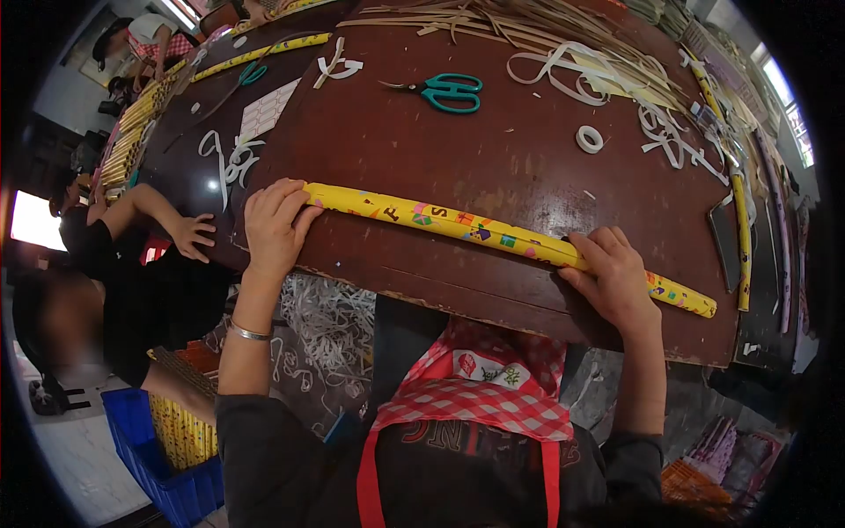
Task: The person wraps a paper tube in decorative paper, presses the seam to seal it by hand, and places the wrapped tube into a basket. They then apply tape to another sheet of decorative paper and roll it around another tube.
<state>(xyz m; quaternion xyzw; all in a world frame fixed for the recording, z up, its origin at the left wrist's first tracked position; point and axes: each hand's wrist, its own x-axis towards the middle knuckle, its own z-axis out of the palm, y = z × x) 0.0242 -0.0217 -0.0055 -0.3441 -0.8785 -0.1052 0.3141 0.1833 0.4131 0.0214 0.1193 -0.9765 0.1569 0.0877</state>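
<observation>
A long yellow roll of printed wrapping paper [440,220] lies slantwise near the front edge of the brown table [370,150]. Around its left end my left hand [277,224] is closed, the fingers bent over the top. My right hand [609,271] grips the roll farther along, between thumb and fingers, and the right end sticks out past it. Small coloured pictures cover the paper, and a lengthwise seam shows near my right hand. Beyond the roll rest teal-handled scissors [449,92] and a roll of white tape [590,138].
White strips [563,70] and long tan strips [440,19] lie at the back. More yellow rolls lie on the right [742,229]. A co-worker's hand [192,236] rests at the left. A blue crate [167,475] holds several rolls, and shredded paper [326,321] lies below the table.
</observation>
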